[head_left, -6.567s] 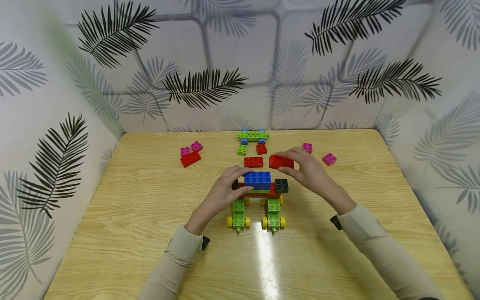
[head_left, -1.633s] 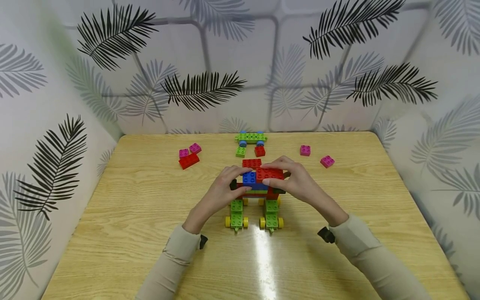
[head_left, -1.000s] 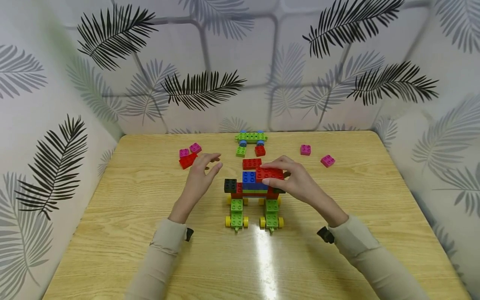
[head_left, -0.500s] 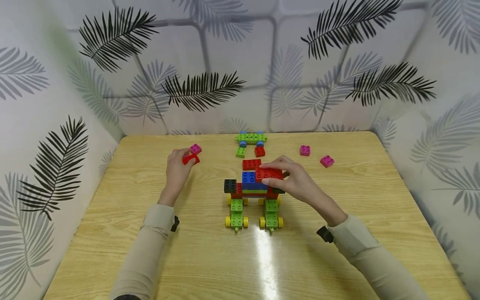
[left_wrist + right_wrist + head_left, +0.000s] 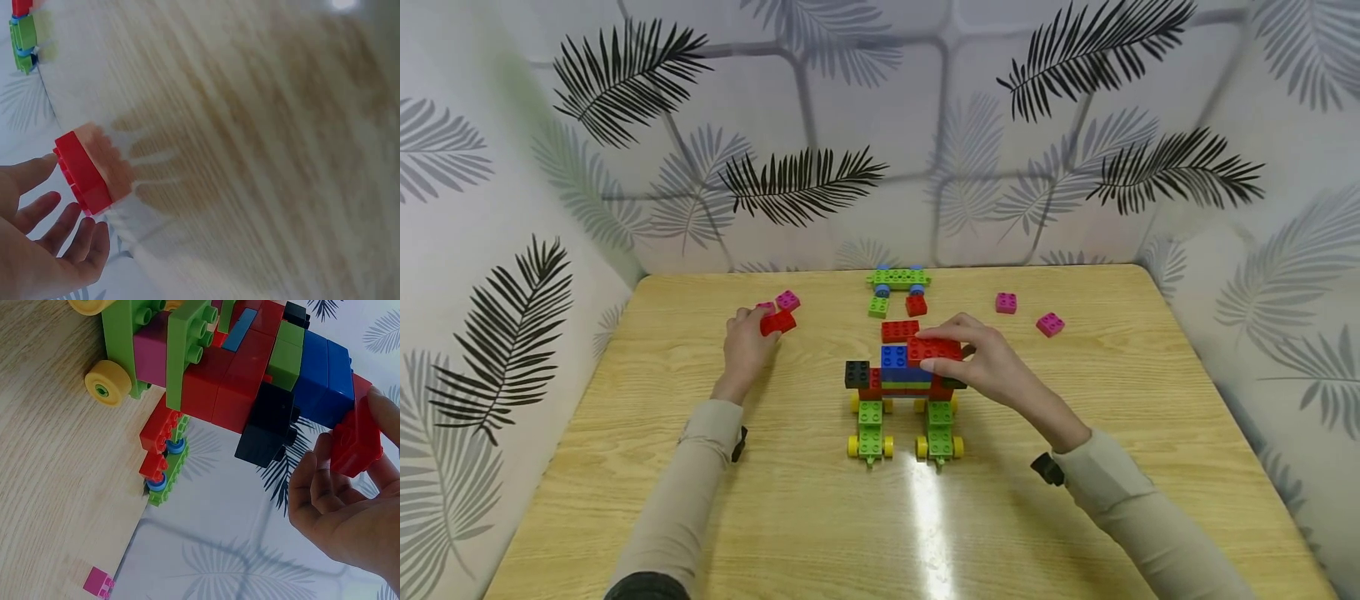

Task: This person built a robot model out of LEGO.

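A brick model (image 5: 904, 392) on green wheeled bases with yellow wheels stands mid-table. My right hand (image 5: 936, 350) grips a red brick (image 5: 925, 347) that sits on the model's blue brick (image 5: 893, 357). The right wrist view shows that red brick (image 5: 359, 447) between the thumb and fingers of the right hand (image 5: 350, 434), against the blue brick (image 5: 325, 381), with a black brick (image 5: 269, 425) below. To the far left, my left hand (image 5: 758, 321) pinches another red brick (image 5: 778, 322). In the left wrist view this red brick (image 5: 81, 172) lies by the fingers (image 5: 62, 228).
Loose pieces lie behind the model: a red brick (image 5: 900, 331), a small green one (image 5: 878, 306), a small red one (image 5: 915, 305), a green plate on blue wheels (image 5: 898, 277). Pink bricks (image 5: 1006, 302) (image 5: 1049, 324) (image 5: 787, 300) lie at the back. Leaf-patterned walls enclose the wooden table (image 5: 1075, 467).
My left hand left the model, moved left and back, and took hold of the red brick beside the pink ones. My right hand stayed on the red brick atop the model.
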Tool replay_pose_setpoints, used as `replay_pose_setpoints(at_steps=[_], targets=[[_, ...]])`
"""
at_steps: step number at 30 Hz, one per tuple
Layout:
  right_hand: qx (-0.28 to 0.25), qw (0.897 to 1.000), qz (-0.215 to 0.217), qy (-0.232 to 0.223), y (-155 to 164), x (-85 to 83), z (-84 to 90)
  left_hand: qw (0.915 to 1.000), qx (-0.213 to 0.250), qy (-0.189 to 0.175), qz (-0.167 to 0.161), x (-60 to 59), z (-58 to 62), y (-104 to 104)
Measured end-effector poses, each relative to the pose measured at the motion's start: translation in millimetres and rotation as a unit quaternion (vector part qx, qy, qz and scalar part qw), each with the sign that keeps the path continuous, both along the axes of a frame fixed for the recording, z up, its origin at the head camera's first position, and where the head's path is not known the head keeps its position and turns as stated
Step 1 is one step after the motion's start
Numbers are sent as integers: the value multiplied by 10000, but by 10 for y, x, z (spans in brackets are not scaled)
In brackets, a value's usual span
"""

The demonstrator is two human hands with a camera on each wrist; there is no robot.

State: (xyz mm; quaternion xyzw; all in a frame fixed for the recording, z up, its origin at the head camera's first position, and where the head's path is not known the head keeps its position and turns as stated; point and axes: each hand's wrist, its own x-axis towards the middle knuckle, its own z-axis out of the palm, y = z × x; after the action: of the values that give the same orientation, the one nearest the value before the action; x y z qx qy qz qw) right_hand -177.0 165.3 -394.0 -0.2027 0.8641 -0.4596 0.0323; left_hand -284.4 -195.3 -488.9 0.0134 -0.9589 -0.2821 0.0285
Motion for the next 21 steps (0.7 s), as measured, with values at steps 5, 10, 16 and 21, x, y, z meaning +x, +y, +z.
replay_pose_setpoints(at_steps=[5,10,16,21], targets=[[-40,10000,11,15,0,-1,-17,9999,-61,-103,-45,-38,-26,-34],[-24,10000,6,30,-6,-8,-21,9992,-124,-351,-157,-58,-20,-17],[-31,10000,14,14,-13,-1,-13,9977,-188,-537,-371,-24,-21,46],[-11,10000,8,40,-13,2,-10,9974,-217,-450,-513,-21,-55,87]])
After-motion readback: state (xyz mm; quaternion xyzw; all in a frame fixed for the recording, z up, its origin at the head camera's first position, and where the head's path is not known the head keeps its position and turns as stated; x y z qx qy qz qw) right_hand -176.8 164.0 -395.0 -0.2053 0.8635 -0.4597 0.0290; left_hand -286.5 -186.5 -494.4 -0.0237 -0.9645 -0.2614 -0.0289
